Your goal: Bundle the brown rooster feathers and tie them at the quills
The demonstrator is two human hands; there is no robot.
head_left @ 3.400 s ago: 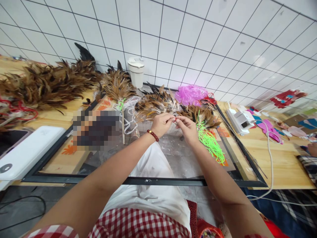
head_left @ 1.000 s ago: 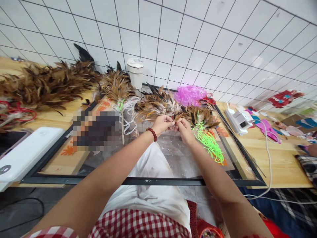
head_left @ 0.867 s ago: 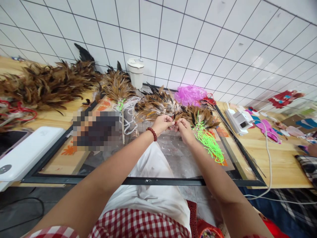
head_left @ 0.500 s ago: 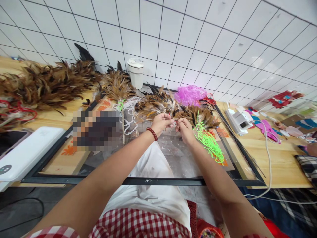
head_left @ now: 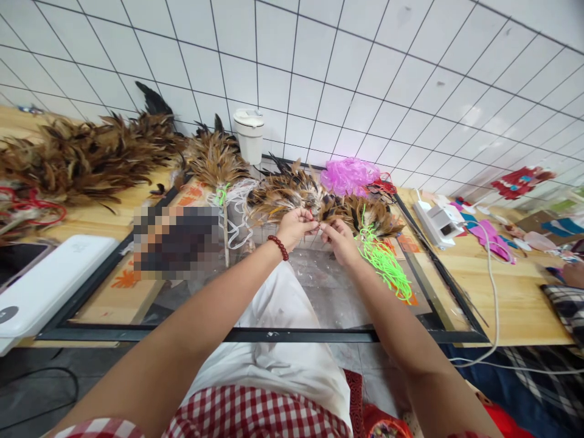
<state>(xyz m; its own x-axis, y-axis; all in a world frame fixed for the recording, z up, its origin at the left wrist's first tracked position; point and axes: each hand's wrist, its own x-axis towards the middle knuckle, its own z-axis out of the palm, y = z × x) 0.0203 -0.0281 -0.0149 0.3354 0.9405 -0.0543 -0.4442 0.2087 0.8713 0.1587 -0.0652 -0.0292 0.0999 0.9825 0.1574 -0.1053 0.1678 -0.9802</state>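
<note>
Red strand (head_left: 311,215), less visible than before

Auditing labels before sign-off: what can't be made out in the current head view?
All head view:
- Item between left hand and right hand: too small, mostly covered by fingers.
- Dark patch at left: pixelated, unidentifiable.
- Dark-faced device: cut off by left edge.
- Plaid sleeve: cut off by right edge.
- Red bin: cut off by bottom edge; contents unclear.

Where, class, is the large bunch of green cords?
In the head view, the green cords lie right of centre, beside the right hand, just below the brown feathers.
</note>
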